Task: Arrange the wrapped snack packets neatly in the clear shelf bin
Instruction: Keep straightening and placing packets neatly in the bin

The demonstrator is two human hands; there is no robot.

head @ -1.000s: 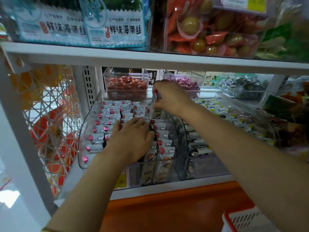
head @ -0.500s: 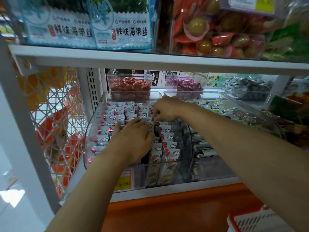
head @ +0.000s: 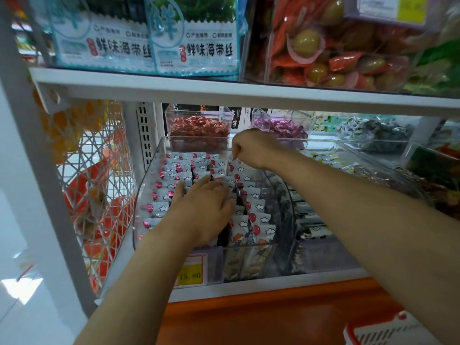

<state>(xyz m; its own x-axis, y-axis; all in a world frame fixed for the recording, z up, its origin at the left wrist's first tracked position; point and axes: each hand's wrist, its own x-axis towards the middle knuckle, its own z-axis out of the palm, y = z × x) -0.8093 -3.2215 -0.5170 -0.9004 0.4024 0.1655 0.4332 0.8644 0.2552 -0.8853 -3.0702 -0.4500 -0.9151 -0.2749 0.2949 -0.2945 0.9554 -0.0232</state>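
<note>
Clear shelf bin [head: 145, 185]: rigid transparent plastic with smooth, curved side walls, sitting on a white shelf [head: 249, 287] with a yellow price label [head: 190, 272] showing at its front. Wrapped snack packets [head: 258, 207]: small glossy sachets with crimped, saw-toothed ends, white with cloud prints and red round marks, standing on edge in close rows that are filling the bin from front to back. The left hand [head: 204, 210] is lying palm-down on the middle rows, fingers straight and together, pressing on the packet tops. The right hand [head: 254, 148] is reaching to the rear of the bin, beyond the left hand, its fingers curling downward onto the back packets; whether it is pinching one cannot be told. Packets are showing on both sides of the left hand and below the right. Beyond the right hand, two small clear tubs are holding crinkly foil sweets, red [head: 199, 130] and purple [head: 281, 128].
</note>
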